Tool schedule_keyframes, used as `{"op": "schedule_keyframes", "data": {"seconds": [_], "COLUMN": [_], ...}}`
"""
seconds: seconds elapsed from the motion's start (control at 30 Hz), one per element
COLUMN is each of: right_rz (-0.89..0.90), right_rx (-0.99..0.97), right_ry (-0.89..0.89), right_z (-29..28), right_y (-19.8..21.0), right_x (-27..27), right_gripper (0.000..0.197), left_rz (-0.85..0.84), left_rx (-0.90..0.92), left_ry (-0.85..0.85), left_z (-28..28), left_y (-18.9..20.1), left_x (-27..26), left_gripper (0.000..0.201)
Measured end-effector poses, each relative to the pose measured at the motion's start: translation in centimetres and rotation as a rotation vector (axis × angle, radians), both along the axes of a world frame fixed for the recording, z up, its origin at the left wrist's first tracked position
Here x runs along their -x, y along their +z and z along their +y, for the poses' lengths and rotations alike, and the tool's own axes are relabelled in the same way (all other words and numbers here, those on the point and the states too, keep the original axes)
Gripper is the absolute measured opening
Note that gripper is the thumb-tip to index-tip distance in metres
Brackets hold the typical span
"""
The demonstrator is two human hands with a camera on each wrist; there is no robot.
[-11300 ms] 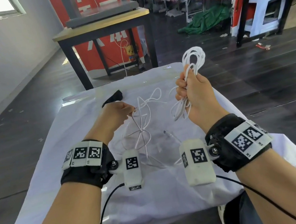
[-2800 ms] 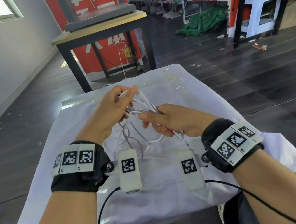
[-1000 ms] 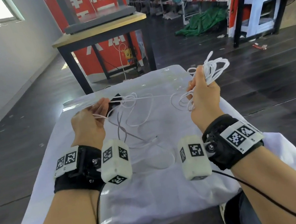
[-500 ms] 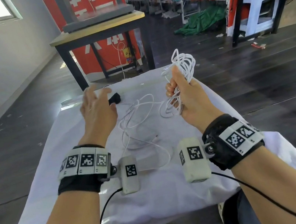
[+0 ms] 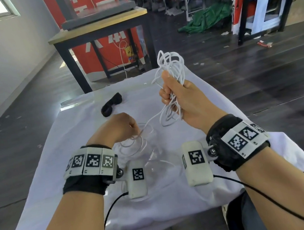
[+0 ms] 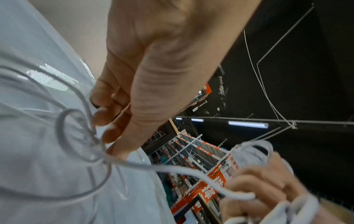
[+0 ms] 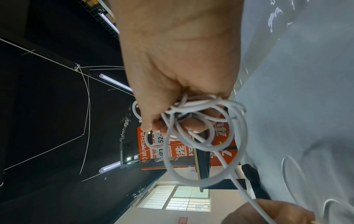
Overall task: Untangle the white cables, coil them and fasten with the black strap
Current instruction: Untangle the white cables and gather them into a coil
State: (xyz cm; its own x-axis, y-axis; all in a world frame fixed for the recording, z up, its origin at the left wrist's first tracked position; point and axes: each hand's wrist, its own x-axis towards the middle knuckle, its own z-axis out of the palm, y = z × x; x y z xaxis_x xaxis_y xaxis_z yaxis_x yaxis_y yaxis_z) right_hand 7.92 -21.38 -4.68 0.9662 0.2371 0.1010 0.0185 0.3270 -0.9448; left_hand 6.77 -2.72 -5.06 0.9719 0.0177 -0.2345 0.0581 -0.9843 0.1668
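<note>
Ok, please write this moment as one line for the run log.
right hand: grips coiled white cables | left hand: pinches loose strand on table | black strap: unused

loose cable loops (image 5: 136,145) before black strap (image 5: 111,104)

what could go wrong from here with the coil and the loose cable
1. The right hand grips an uneven coil; its loops cross each other and could slip or knot further.
2. The loose cable lies in overlapping loops on the cloth where the left hand pinches it; pulling might tighten a snag.
3. The strap lies apart at the far side; reaching for it one-handed may loosen the coil.
</note>
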Motion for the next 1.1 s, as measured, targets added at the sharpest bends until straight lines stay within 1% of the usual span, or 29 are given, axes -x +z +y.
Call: {"op": "schedule_keyframes", "data": {"seconds": [0.07, 0.17, 0.2, 0.27, 0.4, 0.57, 0.6, 0.7, 0.73, 0.8, 0.83, 0.87, 0.9, 0.93, 1.0, 1.03, 1.07, 1.1], "right_rz": [0.005, 0.001, -0.002, -0.007, -0.01, -0.027, -0.023, -0.016, -0.016, -0.027, -0.035, -0.043, -0.044, -0.043, -0.051, -0.054, -0.052, -0.048], "right_rx": [0.006, 0.037, 0.053, 0.076, 0.08, 0.119, 0.114, 0.101, 0.103, 0.125, 0.146, 0.177, 0.214, 0.257, 0.368, 0.432, 0.486, 0.52], "right_ry": [-0.011, -0.012, -0.011, -0.018, -0.047, -0.084, -0.099, -0.129, -0.133, -0.132, -0.127, -0.118, -0.104, -0.086, -0.037, 0.006, 0.064, 0.129], "right_z": [-0.2, -0.2, -0.1, 0.1, 0.1, 0.1, 0.0, -0.1, -0.2, -0.5, -0.6, -0.8, -0.9, -0.9, -0.9, -0.9, -0.9, -0.8], "right_y": [0.1, 0.1, 0.0, -0.1, -0.3, -0.3, -0.3, -0.2, -0.2, 0.0, 0.1, 0.2, 0.3, 0.2, 0.1, 0.0, 0.0, -0.1], "right_x": [0.0, 0.0, 0.1, 0.2, 0.1, 0.0, 0.0, -0.1, -0.2, -0.1, -0.1, -0.2, -0.2, -0.2, -0.1, 0.0, 0.2, 0.4], "right_gripper": [0.047, 0.047, 0.047, 0.046, 0.045, 0.046, 0.046, 0.045, 0.045, 0.044, 0.044, 0.043, 0.042, 0.04, 0.038, 0.038, 0.037, 0.036], "left_rz": [0.019, 0.16, 0.196, 0.216, 0.202, 0.199, 0.203, 0.175, 0.155, 0.062, -0.021, -0.116, -0.196, -0.254, -0.291, -0.273, -0.255, -0.257], "left_rx": [0.089, 0.184, 0.181, 0.146, 0.095, 0.004, -0.021, -0.051, -0.045, -0.007, 0.055, 0.173, 0.363, 0.596, 1.015, 1.173, 1.297, 1.364], "left_ry": [0.002, -0.038, -0.055, -0.076, -0.037, -0.022, -0.023, -0.04, -0.024, 0.036, 0.081, 0.132, 0.199, 0.272, 0.374, 0.392, 0.394, 0.388], "left_z": [0.4, 0.2, 0.1, -0.2, -0.3, 0.3, 0.5, 0.8, 0.9, 1.5, 1.8, 2.1, 2.2, 2.1, 1.5, 1.1, 0.8, 0.7], "left_y": [0.4, 0.9, 1.0, 0.9, 0.6, 1.0, 1.0, 0.7, 0.6, 0.8, 0.9, 1.1, 1.3, 1.5, 2.3, 2.5, 2.8, 2.9], "left_x": [0.3, 0.9, 1.1, 1.0, 0.8, 0.9, 1.0, 1.1, 1.1, 0.9, 0.7, 0.4, 0.2, 0.3, 0.5, 0.7, 0.8, 0.8], "left_gripper": [0.021, 0.02, 0.019, 0.018, 0.024, 0.023, 0.022, 0.008, 0.01, 0.023, 0.031, 0.036, 0.036, 0.032, 0.019, 0.013, 0.008, 0.009]}}
